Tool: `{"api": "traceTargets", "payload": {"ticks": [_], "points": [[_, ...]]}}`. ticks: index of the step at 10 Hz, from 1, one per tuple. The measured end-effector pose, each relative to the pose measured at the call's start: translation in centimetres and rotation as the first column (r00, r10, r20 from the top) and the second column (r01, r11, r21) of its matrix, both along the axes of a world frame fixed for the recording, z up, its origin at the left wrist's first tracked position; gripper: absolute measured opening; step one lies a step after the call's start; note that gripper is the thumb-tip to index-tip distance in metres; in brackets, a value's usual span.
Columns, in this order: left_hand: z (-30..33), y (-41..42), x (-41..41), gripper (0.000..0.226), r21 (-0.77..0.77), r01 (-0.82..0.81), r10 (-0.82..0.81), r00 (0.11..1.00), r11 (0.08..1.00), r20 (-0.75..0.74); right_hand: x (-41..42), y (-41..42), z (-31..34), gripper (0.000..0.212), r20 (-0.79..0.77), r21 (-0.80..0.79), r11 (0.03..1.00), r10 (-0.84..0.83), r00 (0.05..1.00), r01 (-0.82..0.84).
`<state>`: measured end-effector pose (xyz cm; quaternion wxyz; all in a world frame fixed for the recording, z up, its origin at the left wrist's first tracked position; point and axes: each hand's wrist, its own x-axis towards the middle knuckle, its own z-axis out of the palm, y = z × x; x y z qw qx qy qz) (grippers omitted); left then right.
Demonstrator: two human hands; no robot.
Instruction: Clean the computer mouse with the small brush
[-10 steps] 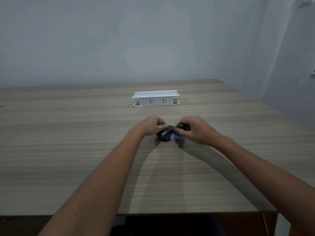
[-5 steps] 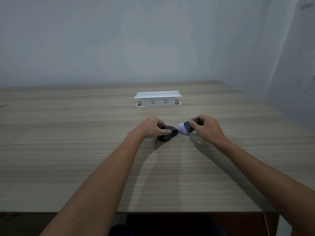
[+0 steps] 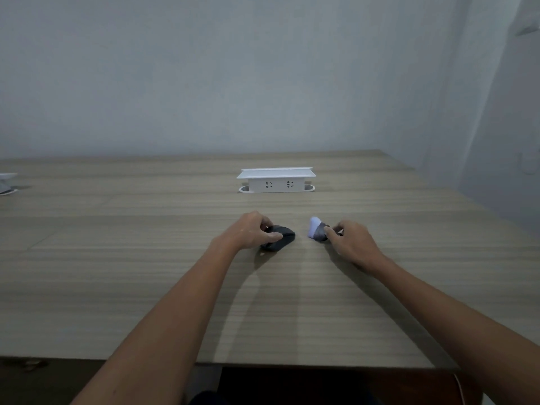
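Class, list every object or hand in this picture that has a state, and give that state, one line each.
computer mouse: lying on the table, gripped at its side.
left hand: closed on the computer mouse.
small brush: held clear of the mouse, white bristles pointing left.
right hand: closed on the small brush.
socket box: raised from the table, nothing plugged in.

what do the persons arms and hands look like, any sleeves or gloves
Both arms are bare from the bottom edge of the view to the wrist, with no sleeves in sight. The left hand and right hand wear no gloves, and no watch, ring or bracelet shows.
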<state>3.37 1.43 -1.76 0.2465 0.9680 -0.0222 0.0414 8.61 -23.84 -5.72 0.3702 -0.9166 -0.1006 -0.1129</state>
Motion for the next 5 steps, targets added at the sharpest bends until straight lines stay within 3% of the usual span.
{"api": "traceTargets", "payload": {"ticks": [1, 3, 4, 5], "points": [[-0.3, 0.0, -0.5, 0.037, 0.005, 0.000, -0.001, 0.999, 1.000, 0.054, -0.1, -0.5, -0.1, 0.033, 0.010, -0.039, 0.999, 0.020, 1.000, -0.020], [-2.7, 1.8, -1.3, 0.038, -0.156, -0.153, 0.183, 0.962, 0.976, 0.201, 1.3, -2.8, -0.3, 0.032, 0.149, -0.056, 0.997, 0.055, 0.987, -0.047], [-3.6, 3.5, -1.2, 0.041, -0.091, -0.256, 0.272, 0.915, 0.962, 0.298, 2.1, -4.1, -0.5, 0.033, 0.273, -0.206, 0.978, 0.078, 0.959, -0.021], [-4.1, 4.2, -1.4, 0.050, 0.031, -0.376, 0.353, 0.894, 0.926, 0.276, 2.3, -4.9, -0.7, 0.048, 0.179, -0.431, 0.902, 0.065, 0.982, 0.019]]}}
